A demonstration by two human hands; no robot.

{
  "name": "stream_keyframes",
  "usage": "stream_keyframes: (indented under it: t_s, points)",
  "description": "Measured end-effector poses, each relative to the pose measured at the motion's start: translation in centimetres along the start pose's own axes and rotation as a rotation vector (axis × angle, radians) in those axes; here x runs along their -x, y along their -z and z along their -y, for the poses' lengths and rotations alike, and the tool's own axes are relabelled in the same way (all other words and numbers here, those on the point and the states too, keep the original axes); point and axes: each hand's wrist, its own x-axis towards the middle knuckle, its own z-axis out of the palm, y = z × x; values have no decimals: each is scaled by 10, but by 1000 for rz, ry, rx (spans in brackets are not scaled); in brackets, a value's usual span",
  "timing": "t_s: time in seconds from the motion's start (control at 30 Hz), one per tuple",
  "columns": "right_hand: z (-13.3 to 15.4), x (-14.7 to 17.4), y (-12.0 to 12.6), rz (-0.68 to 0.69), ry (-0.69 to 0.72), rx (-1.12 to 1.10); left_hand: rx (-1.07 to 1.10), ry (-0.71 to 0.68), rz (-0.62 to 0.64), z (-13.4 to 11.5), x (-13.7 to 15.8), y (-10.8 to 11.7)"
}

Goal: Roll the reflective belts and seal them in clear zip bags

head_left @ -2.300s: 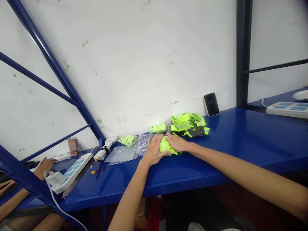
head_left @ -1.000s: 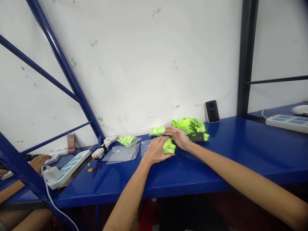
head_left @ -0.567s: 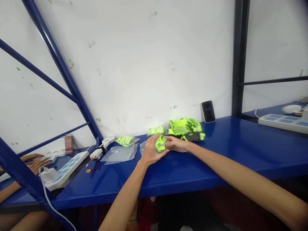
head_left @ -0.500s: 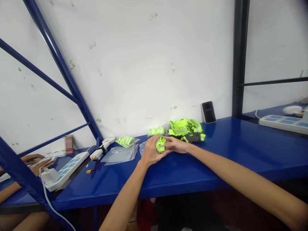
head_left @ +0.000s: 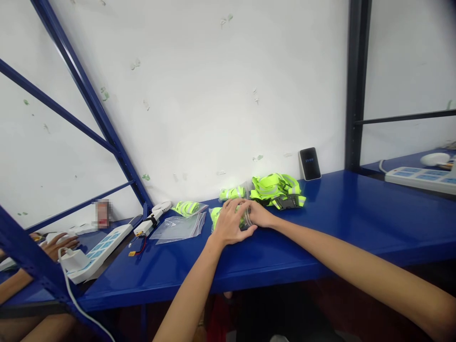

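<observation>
A folded neon-yellow reflective strap (head_left: 214, 214) lies in a clear plastic bag on the blue table. Over its top is my left hand (head_left: 232, 224), fingers curved round the bundle and thumb pointing right. My right hand (head_left: 261, 215) grips the right end of the same clear bag (head_left: 247, 217); its fingertips are partly hidden behind my left hand. Just behind my hands sits another bagged reflective strap (head_left: 232, 193). A loose pile of neon-yellow reflective straps (head_left: 274, 185) with a black buckle (head_left: 287, 202) lies behind my right hand.
Flat clear bags (head_left: 180, 229) lie left of my hands, below a third bagged strap (head_left: 186, 208). Farther left are a white handheld fan (head_left: 161, 207), a wired connector (head_left: 137, 251) and a power strip (head_left: 103, 254). A clock-like device (head_left: 309, 164) leans on the wall. A co-worker's hand (head_left: 59, 244) is far left.
The reflective strap bundle, held bare-looking between my hands before, now sits inside the clear bag under my left hand. My left hand has shifted slightly right and closed over it.
</observation>
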Motion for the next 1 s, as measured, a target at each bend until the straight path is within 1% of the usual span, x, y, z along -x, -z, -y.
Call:
stream_keyframes:
  t_s: [0.07,0.13,0.23,0.3,0.33,0.37,0.47,0.53,0.6,0.67,0.73,0.8,0.9,0.97,1.0]
  points:
    - [1,1,4,-16,-25,106,-36,43,-94,6,2,0]
    - [1,1,7,-29,-60,131,-86,141,-208,14,4,-2]
    - [2,1,5,-48,-126,1,-101,317,-389,25,9,-4]
    - [4,0,2,-73,-178,-110,-18,386,-466,29,12,-5]
    - [5,-1,1,-82,-208,-168,41,393,-472,30,13,-4]
    - [7,-2,0,-90,-239,-232,99,380,-452,30,14,-4]
    - [11,-4,1,-149,-315,-468,200,292,-314,27,14,0]
    - [14,-5,4,-185,-324,-628,222,246,-263,25,13,2]
    - [17,-5,8,-191,-296,-754,225,239,-271,25,12,3]
    - [20,-5,11,-160,-254,-776,217,272,-300,28,13,3]
    - [22,-4,13,-122,-211,-653,219,331,-338,32,13,1]
    - [24,-3,14,-146,-149,-386,251,401,-401,36,13,-3]
    - [26,-1,15,-324,-3,89,368,537,-542,38,10,-7]
    - [26,-1,16,-435,87,277,530,621,-628,38,5,-9]
    - [26,-2,16,-467,119,309,640,648,-647,37,3,-11]
